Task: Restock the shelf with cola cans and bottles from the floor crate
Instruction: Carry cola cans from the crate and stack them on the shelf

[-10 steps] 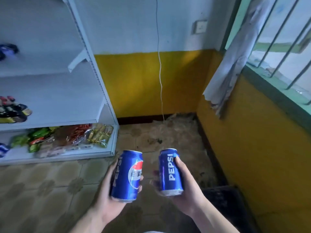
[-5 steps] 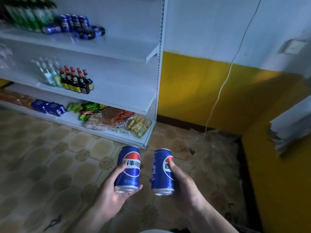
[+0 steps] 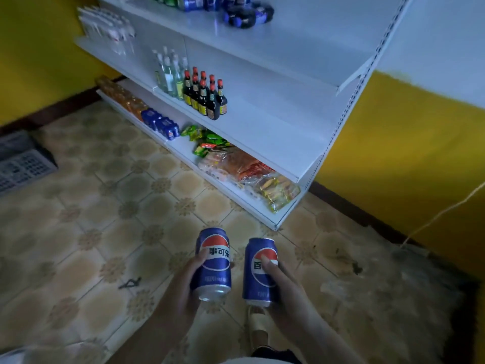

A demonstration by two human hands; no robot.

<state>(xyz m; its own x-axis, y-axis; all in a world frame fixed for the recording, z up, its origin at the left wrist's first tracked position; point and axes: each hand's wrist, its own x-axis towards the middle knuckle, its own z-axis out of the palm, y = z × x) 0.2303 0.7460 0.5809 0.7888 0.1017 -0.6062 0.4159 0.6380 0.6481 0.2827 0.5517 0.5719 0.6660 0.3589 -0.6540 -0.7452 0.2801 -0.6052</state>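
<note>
A: Where are the cans just now?
B: One in each of the hands. The left hand (image 3: 187, 278) is wrapped round the left can (image 3: 214, 266), thumb lying across the logo. The right hand (image 3: 284, 283) grips the right can (image 3: 258, 274) the same way. Both cans are upright, side by side but not touching, held low over the tiled floor (image 3: 105, 232) in front of the shelf (image 3: 288, 43)
A: Why one apiece?
B: My guess is that two per trip halves the walking. A full grip round the middle keeps a smooth can from slipping, and held upright each one can go straight down on its base
A: Where would they belong?
B: Probably the top board, where what look like blue cans (image 3: 210, 1) and dark bottles (image 3: 248, 15) are gathered, with bare white board to their right. The middle board carries red-capped bottles (image 3: 204, 97) and clear bottles (image 3: 170, 72). The bottom one holds blue can packs (image 3: 161, 123) and snack bags (image 3: 236, 166), so like sits with like
A: And the crate?
B: A grey crate (image 3: 21, 164) lies on the floor far left, well apart from the hands; I cannot tell whether it is the source
</note>
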